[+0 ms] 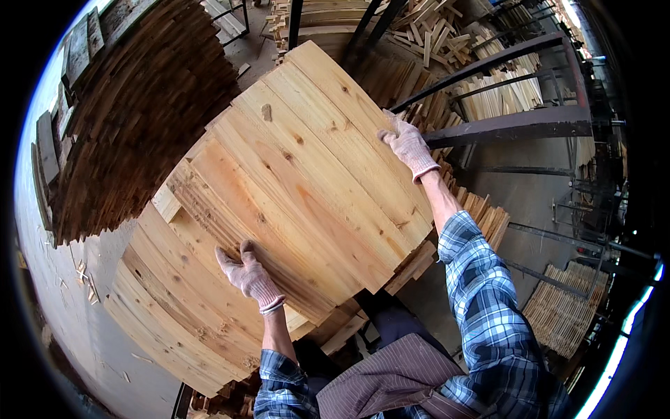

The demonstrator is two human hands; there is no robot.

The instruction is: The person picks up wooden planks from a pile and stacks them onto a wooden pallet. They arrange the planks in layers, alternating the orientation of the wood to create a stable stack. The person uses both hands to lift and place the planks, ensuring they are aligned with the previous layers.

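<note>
Your left hand (251, 278) looks spread over the boards (314, 167) beneath it, probably steadying them; right hand (410, 145) at their edge, can't tell if clamped.

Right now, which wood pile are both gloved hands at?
The middle pile, topped with wide pale boards: the left hand and right hand are both at it. The dark brown pile, upper left, stands apart from both hands.
</note>
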